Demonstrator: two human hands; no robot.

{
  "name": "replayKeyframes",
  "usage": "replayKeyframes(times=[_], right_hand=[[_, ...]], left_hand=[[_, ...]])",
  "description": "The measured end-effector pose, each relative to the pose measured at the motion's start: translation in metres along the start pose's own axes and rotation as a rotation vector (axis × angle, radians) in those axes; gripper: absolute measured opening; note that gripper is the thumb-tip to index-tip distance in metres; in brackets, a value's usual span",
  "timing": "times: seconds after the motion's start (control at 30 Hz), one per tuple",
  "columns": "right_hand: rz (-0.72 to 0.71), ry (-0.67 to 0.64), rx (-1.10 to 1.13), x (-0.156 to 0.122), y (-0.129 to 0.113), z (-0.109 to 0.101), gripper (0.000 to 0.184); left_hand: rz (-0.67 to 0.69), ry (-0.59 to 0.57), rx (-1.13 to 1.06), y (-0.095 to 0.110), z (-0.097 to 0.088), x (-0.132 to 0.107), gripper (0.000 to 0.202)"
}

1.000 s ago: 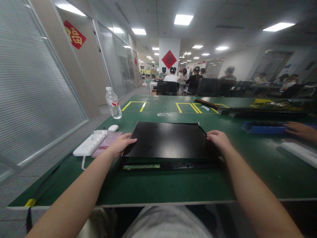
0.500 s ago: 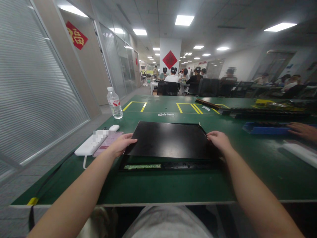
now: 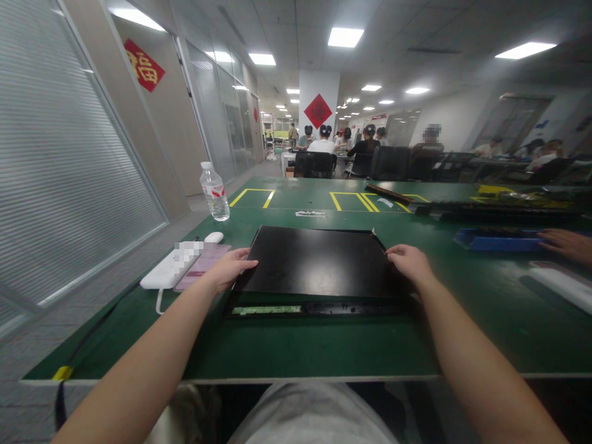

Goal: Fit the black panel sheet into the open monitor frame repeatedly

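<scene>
The left hand point(image 3: 234, 269) and right hand point(image 3: 409, 259) pinch opposite side edges of the black screen panel point(image 3: 314, 262) between them; light, level grips should keep it from flexing. Its glossy face points up, long axis running from fingers to fingers, above a black frame point(image 3: 356, 308) showing nearer the body than the fingertips.
</scene>
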State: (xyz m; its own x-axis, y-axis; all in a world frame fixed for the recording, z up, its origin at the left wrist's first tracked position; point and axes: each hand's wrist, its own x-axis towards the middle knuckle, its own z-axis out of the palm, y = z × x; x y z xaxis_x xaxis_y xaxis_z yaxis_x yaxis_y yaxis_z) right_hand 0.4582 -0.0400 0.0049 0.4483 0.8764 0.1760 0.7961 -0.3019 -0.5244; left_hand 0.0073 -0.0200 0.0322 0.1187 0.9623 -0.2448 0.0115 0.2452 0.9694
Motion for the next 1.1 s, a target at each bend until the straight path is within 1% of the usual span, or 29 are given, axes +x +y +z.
replayKeyframes(times=[0.23,0.3,0.47,0.67,0.87,1.1], right_hand=[[-0.023,0.018,-0.013,0.001,0.003,0.0,0.018],[-0.028,0.017,-0.016,0.001,0.003,0.0,0.018],[-0.028,-0.017,-0.012,0.001,0.004,0.0,0.018],[-0.054,-0.019,-0.022,0.002,0.003,0.0,0.017],[-0.06,-0.009,-0.018,0.003,0.005,0.001,0.017],[-0.04,-0.018,0.009,0.003,0.006,0.001,0.017]], left_hand=[[0.019,0.001,0.017,-0.001,0.001,0.0,0.032],[0.03,-0.003,0.022,-0.001,0.001,0.0,0.034],[0.028,0.031,0.059,-0.001,0.002,-0.001,0.037],[0.069,0.007,0.103,-0.004,0.0,0.002,0.036],[0.092,0.014,0.13,-0.008,-0.002,0.005,0.04],[0.107,0.003,0.106,-0.01,-0.003,0.007,0.04]])
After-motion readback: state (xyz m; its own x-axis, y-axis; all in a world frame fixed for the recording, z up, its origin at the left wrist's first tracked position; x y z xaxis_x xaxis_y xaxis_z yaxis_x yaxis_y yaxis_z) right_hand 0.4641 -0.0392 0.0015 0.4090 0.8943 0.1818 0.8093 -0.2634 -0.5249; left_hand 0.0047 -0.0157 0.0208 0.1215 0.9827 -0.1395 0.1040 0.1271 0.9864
